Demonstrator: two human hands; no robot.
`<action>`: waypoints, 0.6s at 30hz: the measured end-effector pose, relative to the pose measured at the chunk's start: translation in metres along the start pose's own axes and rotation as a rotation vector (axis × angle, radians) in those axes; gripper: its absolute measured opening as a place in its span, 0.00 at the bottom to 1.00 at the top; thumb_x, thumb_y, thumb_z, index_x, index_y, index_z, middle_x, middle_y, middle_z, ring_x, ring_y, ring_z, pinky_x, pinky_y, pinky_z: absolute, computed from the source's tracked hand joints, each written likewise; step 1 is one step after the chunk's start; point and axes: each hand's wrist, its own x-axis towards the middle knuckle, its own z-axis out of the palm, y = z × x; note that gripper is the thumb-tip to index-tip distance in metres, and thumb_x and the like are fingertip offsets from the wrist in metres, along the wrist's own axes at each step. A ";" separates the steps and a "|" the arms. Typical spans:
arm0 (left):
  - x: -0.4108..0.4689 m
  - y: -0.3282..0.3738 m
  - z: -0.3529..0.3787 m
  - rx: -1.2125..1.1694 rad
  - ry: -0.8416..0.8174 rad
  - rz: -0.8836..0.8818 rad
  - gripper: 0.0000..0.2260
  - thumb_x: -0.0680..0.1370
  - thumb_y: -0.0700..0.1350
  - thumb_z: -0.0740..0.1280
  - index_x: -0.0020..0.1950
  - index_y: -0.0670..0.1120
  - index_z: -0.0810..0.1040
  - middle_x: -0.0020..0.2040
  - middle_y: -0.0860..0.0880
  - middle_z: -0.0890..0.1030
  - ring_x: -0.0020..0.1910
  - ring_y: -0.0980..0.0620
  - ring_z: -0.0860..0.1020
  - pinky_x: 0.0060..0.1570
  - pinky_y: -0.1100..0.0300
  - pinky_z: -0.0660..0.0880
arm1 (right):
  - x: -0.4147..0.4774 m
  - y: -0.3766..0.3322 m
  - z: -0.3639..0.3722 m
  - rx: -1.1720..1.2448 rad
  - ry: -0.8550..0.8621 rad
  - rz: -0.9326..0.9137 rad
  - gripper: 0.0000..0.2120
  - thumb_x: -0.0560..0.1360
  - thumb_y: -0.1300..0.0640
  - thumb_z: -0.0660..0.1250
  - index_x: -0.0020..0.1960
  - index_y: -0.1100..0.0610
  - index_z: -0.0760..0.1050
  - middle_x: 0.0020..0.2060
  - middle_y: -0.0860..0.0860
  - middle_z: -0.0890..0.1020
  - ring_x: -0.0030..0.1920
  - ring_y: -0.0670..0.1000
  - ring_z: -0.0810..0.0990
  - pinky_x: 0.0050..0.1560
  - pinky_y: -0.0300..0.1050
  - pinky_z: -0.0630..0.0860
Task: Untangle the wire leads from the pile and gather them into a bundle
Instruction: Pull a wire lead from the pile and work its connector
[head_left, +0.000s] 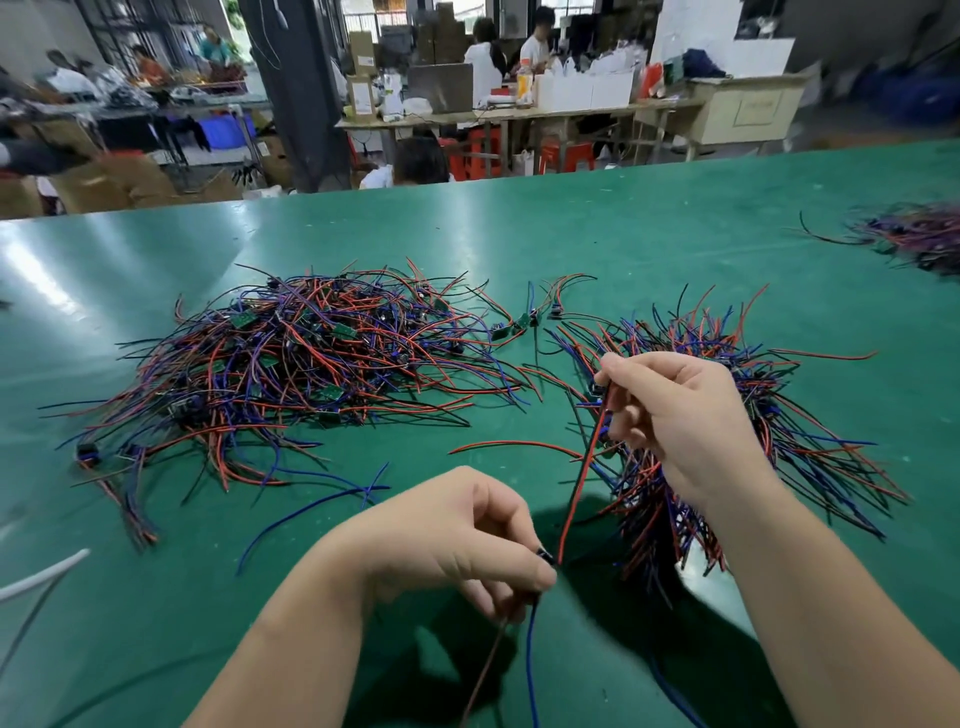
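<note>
Green table (571, 234): one, carrying all the wire.
Wire heaps: three. The tangled pile (291, 364) is left of centre, the bundle (769, 415) is at right beneath the right hand, and a blurred heap (914, 239) is at the far right edge.
Leads: thin, in red, blue, black and purple; some end in small green boards.
Left hand (452, 535): pinches a black end piece (544, 555); a blue lead (530, 665) hangs below.
Right hand (685, 415): fingers curled, pinching a red lead (582, 483) that runs down to the left hand.

**Your hands and arms**

Your left hand (457, 530): bare, knuckles and wrist uncovered. Your right hand (685, 410): bare likewise. Left forearm (291, 649) and right forearm (810, 597): bare all the way to the lower edge of view. Whether a sleeve starts higher up, cannot tell. Left fingertips (537, 574) slightly blurred.
</note>
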 end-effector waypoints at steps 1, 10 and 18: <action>-0.002 -0.001 -0.004 0.006 -0.019 0.000 0.07 0.66 0.40 0.74 0.32 0.50 0.78 0.30 0.50 0.81 0.26 0.55 0.78 0.28 0.64 0.75 | -0.001 -0.002 -0.001 0.025 -0.010 0.021 0.11 0.74 0.59 0.69 0.33 0.58 0.80 0.24 0.50 0.75 0.20 0.46 0.71 0.23 0.34 0.64; 0.005 -0.005 -0.026 -0.370 0.437 0.195 0.10 0.59 0.46 0.78 0.31 0.46 0.78 0.33 0.44 0.80 0.27 0.52 0.78 0.30 0.61 0.77 | -0.004 -0.001 0.007 0.149 -0.085 0.118 0.04 0.75 0.56 0.68 0.45 0.54 0.73 0.31 0.53 0.80 0.23 0.48 0.75 0.23 0.37 0.70; 0.017 -0.004 -0.006 -0.338 0.508 0.289 0.12 0.70 0.53 0.66 0.35 0.45 0.81 0.32 0.46 0.83 0.29 0.51 0.81 0.32 0.59 0.80 | -0.024 0.017 0.028 -0.450 -0.429 -0.386 0.12 0.68 0.65 0.75 0.45 0.50 0.80 0.39 0.47 0.84 0.38 0.43 0.80 0.43 0.40 0.76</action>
